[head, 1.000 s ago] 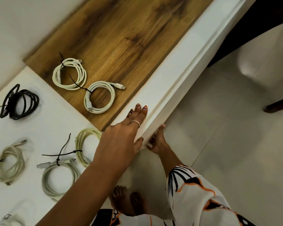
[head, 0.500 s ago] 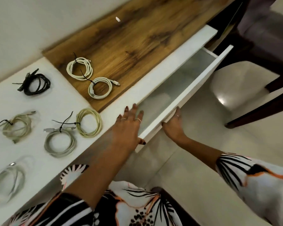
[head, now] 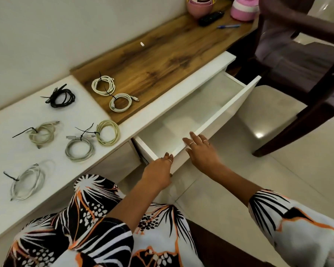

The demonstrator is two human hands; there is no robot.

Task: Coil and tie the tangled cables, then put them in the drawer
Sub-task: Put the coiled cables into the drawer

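The white drawer [head: 230, 104] stands pulled out from the desk, and what shows of its inside holds nothing. My left hand [head: 159, 171] grips the near left corner of the drawer front, fingers over the top edge and thumb on the face. My right hand [head: 201, 151] rests with straight fingers on that top edge, further right. Several coiled cables tied with black zip ties lie on the desk: a black one [head: 62, 96], two white ones [head: 103, 85] [head: 121, 102] on the wooden part, a yellowish one [head: 107, 132], a grey one [head: 79, 148], a beige one [head: 41, 133] and a pale one [head: 27, 182].
A dark wooden chair [head: 301, 105] with a pale seat stands close to the drawer's right end. At the desk's far end are a pink bowl [head: 199, 7], a pink container [head: 243, 11], a black remote [head: 210, 18] and a blue pen [head: 228, 26]. The wall runs behind the desk.
The drawer went from closed to pulled far out, with both hands on its front. My view has drawn back and now takes in the chair and the desk's far end.
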